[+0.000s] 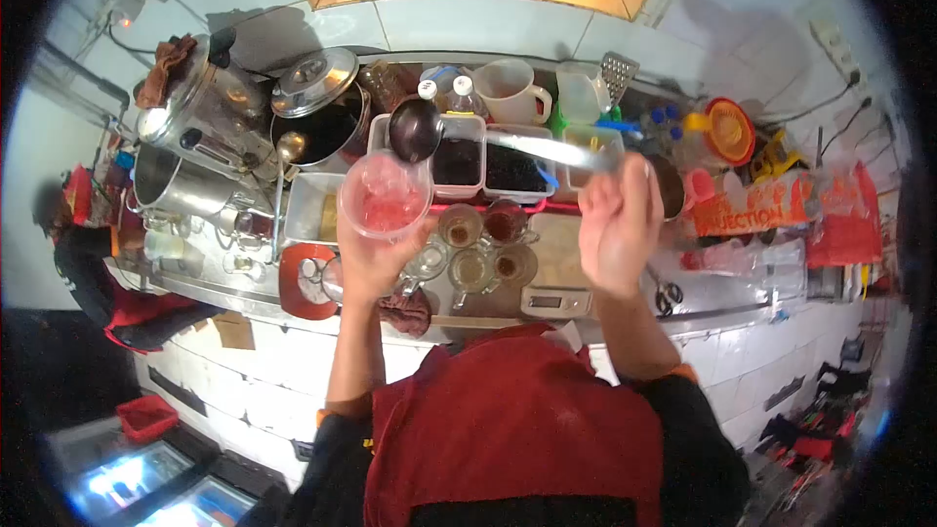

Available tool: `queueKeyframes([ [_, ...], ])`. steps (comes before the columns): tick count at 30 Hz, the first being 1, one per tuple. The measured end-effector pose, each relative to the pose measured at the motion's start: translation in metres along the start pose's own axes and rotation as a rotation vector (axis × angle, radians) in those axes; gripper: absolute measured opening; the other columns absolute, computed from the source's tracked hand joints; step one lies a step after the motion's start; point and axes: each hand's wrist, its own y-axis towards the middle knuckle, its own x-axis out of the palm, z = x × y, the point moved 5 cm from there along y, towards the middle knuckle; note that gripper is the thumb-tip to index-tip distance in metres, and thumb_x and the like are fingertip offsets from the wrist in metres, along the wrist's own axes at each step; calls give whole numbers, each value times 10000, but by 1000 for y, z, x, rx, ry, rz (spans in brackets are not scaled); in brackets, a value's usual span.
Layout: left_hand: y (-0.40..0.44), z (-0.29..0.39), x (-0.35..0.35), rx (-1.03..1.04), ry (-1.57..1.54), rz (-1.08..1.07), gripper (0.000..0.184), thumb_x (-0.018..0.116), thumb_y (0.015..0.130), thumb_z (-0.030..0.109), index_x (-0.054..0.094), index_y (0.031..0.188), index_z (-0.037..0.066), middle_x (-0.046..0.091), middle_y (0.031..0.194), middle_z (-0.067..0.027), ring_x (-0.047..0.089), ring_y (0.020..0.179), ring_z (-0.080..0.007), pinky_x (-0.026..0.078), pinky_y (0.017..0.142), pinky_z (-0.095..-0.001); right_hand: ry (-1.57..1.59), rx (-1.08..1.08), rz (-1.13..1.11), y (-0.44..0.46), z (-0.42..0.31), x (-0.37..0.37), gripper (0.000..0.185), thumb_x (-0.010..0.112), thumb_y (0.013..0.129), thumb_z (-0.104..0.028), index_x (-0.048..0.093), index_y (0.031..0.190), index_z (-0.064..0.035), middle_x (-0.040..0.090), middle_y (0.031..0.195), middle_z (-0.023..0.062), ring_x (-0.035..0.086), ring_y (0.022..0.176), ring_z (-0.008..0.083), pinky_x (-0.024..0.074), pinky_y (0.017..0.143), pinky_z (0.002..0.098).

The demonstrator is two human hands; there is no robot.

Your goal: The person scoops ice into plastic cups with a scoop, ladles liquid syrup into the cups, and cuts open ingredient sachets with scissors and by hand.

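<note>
My left hand holds up a clear plastic cup with something pink and red inside. My right hand is closed round the end of a long metal ladle, whose handle is blurred. The dark bowl of the ladle hangs just above the cup's far rim, over the rectangular containers. Below and right of the cup, several glass mugs stand together on the counter, some with dark or brown contents. Two tubs of dark contents lie behind the mugs.
A large pot with a tilted lid stands at back left, beside a steel pot. A white pitcher is at the back. A small scale and scissors lie near the front edge. Another person is at far left.
</note>
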Motion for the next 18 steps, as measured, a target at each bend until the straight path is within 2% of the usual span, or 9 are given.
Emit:
queueKeyframes([
  [3,-29,-3,-17,44,132,33,809,856,665,100,418,1339,6,538,1223,-99,549,1115,-193,471,947,-334,-352,-77,5,15,26,-21,158,555,988,-200,611,948,-58,580,686,14,560,593,116,447,516,245],
  [6,-58,-9,-28,-10,245,81,848,866,658,108,386,1353,30,557,1159,-98,594,1003,-191,524,851,-337,-891,-369,-252,15,60,-25,110,596,934,-108,634,886,-16,630,711,72,620,622,159,498,566,304],
  [7,-63,-13,-27,-2,301,44,867,859,675,123,346,1371,55,560,1121,-94,612,936,-191,552,788,-333,-993,-609,-483,17,68,-20,52,639,864,-66,645,872,-15,645,774,115,645,697,244,513,623,364],
  [8,-67,-2,-10,-31,104,42,852,852,678,101,346,1362,61,556,1107,-93,612,924,-189,549,783,-331,-1073,-622,-702,18,77,-17,112,648,839,-81,635,946,-53,641,822,119,633,716,291,520,626,370],
  [11,-67,-4,23,49,148,-187,1033,882,622,172,260,1439,62,482,1271,-107,540,1099,-237,490,918,-383,-1191,-754,-1086,22,123,-33,168,548,853,-209,635,943,-97,620,885,99,631,834,281,539,741,390],
  [13,-67,14,71,116,246,-247,930,868,659,343,377,1375,9,462,1274,-109,479,1153,-231,410,982,-382,-1269,-618,-1134,32,128,-39,150,571,854,-238,586,824,-92,614,849,84,636,825,283,534,725,391],
  [15,-68,12,111,127,325,-346,966,865,650,376,365,1388,4,454,1308,-121,472,1181,-250,392,1008,-390,-1243,-575,-1071,36,96,-60,185,568,878,-235,571,814,-61,598,799,111,624,798,324,515,702,408],
  [17,-68,8,153,123,389,-420,999,861,642,403,354,1401,-3,445,1344,-134,465,1210,-268,374,1035,-399,-1110,-193,-1049,32,39,-75,201,567,894,-232,581,849,-37,589,778,138,590,760,371,490,671,405],
  [18,-68,2,175,298,397,-499,1000,860,642,391,348,1404,-7,446,1342,-138,468,1208,-267,382,1028,-401,-1111,-156,-970,29,5,-92,198,563,900,-224,594,887,-29,598,794,147,589,757,361,481,672,396],
])
